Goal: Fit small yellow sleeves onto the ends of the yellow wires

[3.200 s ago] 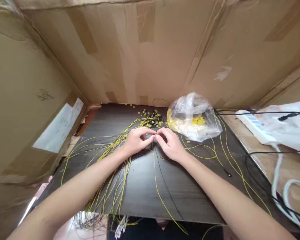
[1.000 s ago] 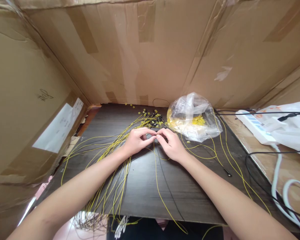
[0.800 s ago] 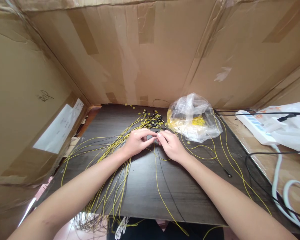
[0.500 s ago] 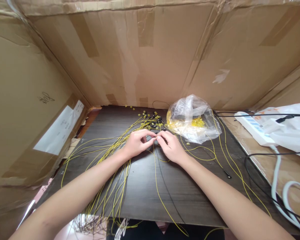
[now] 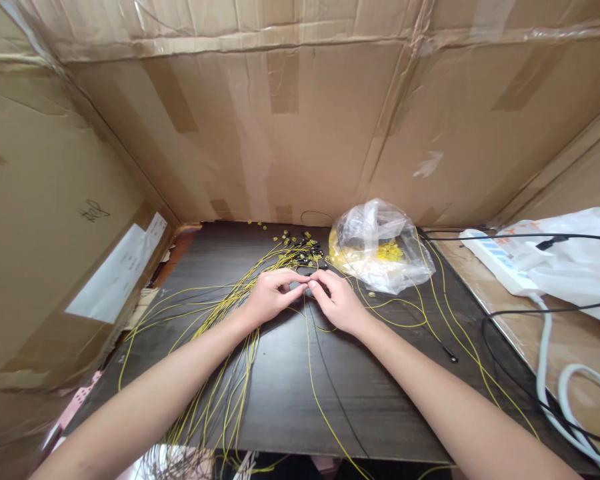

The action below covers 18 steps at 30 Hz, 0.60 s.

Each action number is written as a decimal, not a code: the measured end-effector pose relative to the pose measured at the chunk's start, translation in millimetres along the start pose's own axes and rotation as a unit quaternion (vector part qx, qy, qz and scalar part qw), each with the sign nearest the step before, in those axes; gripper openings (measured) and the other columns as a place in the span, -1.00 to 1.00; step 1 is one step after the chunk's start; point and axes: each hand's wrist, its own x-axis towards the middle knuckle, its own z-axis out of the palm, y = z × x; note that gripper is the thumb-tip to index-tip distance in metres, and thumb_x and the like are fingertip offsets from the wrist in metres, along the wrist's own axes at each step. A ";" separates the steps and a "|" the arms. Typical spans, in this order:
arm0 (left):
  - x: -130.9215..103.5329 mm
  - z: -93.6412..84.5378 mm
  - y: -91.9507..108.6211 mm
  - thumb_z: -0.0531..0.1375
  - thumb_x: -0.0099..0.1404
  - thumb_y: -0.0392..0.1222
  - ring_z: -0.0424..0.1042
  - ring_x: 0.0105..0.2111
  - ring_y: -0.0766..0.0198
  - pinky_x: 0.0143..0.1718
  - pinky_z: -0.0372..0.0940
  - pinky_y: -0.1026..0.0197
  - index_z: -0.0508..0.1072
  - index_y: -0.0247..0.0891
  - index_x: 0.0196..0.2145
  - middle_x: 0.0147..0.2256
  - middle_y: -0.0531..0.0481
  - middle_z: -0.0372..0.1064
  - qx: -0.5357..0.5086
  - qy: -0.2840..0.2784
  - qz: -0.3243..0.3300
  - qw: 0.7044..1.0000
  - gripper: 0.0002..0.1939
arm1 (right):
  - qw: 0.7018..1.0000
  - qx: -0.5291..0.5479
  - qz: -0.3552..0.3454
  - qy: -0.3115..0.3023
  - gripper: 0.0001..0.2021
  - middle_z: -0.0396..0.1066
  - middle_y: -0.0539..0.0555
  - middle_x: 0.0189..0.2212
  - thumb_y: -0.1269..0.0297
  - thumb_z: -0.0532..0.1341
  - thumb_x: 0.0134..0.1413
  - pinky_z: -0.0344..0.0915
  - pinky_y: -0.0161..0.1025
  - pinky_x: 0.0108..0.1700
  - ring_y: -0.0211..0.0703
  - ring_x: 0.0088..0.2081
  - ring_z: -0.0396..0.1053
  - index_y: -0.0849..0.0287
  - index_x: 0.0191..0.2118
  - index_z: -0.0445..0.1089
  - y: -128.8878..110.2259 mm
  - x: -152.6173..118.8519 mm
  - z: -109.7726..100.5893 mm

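My left hand (image 5: 275, 293) and my right hand (image 5: 337, 303) meet fingertip to fingertip over the dark table, both closed in a pinch. From between the fingertips a thin yellow wire (image 5: 311, 373) runs down toward the front edge of the table, with a thin dark line beside it. The wire's upper end, and any small part on it, is hidden by the fingers. Just beyond my hands lies a cluster of black wire ends and small yellow pieces (image 5: 307, 248). A bundle of yellow wires (image 5: 220, 303) fans out left of and under my left arm.
A clear plastic bag (image 5: 383, 257) with yellow pieces stands behind my right hand. One loose wire has a black end (image 5: 450, 355). At the right are a white power strip (image 5: 497, 263) and cords. Cardboard walls (image 5: 325, 147) enclose the table (image 5: 275, 400) at back and sides.
The view has tilted up slightly, so the scene sits lower. My hands stay together in the same place, with the fingertips shifted slightly around the wire's end.
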 end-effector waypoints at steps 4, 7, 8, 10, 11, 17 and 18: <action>-0.4 0.3 -1.3 0.29 0.37 -0.18 0.37 -0.53 0.40 -0.48 0.27 0.34 0.66 -0.25 -0.17 -0.31 -0.06 0.61 -0.001 0.001 -0.005 1.000 -0.84 | 1.000 0.001 -0.001 0.005 -0.83 0.42 0.06 -0.37 0.29 0.08 0.35 0.25 -0.17 -0.19 -0.10 -0.28 0.35 0.11 -0.29 0.35 -0.2 -0.2 0.4; -0.3 0.0 -0.9 0.30 0.36 -0.20 0.34 -0.55 0.42 -0.49 0.26 0.34 0.66 -0.26 -0.18 -0.34 -0.05 0.60 0.011 -0.002 -0.011 1.000 -0.85 | 1.000 0.002 0.006 0.004 -0.83 0.42 0.06 -0.37 0.28 0.08 0.35 0.25 -0.17 -0.19 -0.09 -0.27 0.35 0.12 -0.29 0.36 -1.1 0.1 -0.4; -0.2 -0.1 -0.6 0.30 0.36 -0.20 0.33 -0.56 0.42 -0.49 0.25 0.34 0.66 -0.26 -0.18 -0.36 -0.04 0.59 0.015 -0.002 -0.013 1.000 -0.85 | 1.000 0.005 0.008 0.004 -0.82 0.42 0.06 -0.37 0.27 0.08 0.36 0.25 -0.17 -0.19 -0.09 -0.28 0.35 0.12 -0.29 0.36 -1.5 0.2 -0.8; 0.0 -0.2 -0.1 0.30 0.36 -0.19 0.33 -0.56 0.42 -0.48 0.26 0.34 0.66 -0.26 -0.19 -0.39 -0.02 0.57 0.021 -0.001 -0.018 1.000 -0.85 | 1.000 0.015 0.011 0.002 -0.80 0.41 0.06 -0.37 0.25 0.06 0.37 0.24 -0.17 -0.19 -0.09 -0.27 0.35 0.12 -0.29 0.36 -2.2 0.2 -2.0; 0.0 -0.2 0.0 0.30 0.36 -0.19 0.33 -0.57 0.42 -0.48 0.27 0.34 0.66 -0.26 -0.19 -0.40 -0.01 0.56 0.023 -0.001 -0.019 1.000 -0.85 | 1.000 0.021 0.013 0.001 -0.80 0.41 0.06 -0.36 0.25 0.06 0.37 0.24 -0.17 -0.19 -0.09 -0.27 0.35 0.12 -0.29 0.35 -2.5 0.2 -2.6; 0.0 -0.2 -2.0 0.29 0.36 -0.19 0.32 -0.57 0.42 -0.48 0.27 0.34 0.66 -0.25 -0.17 -0.40 -0.01 0.56 0.027 0.002 -0.003 1.000 -0.84 | 0.999 0.033 0.019 0.002 -0.85 0.42 0.06 -0.34 0.30 0.07 0.31 0.25 -0.17 -0.16 -0.09 -0.25 0.35 0.11 -0.30 0.32 -2.6 -0.3 -3.5; 0.0 -0.3 -2.4 0.29 0.36 -0.20 0.32 -0.57 0.42 -0.48 0.27 0.34 0.66 -0.25 -0.16 -0.40 -0.01 0.56 0.026 0.002 -0.001 1.000 -0.84 | 0.999 0.030 0.016 0.003 -0.85 0.42 0.06 -0.34 0.30 0.07 0.31 0.25 -0.17 -0.16 -0.09 -0.25 0.35 0.11 -0.30 0.32 -2.5 -0.3 -3.1</action>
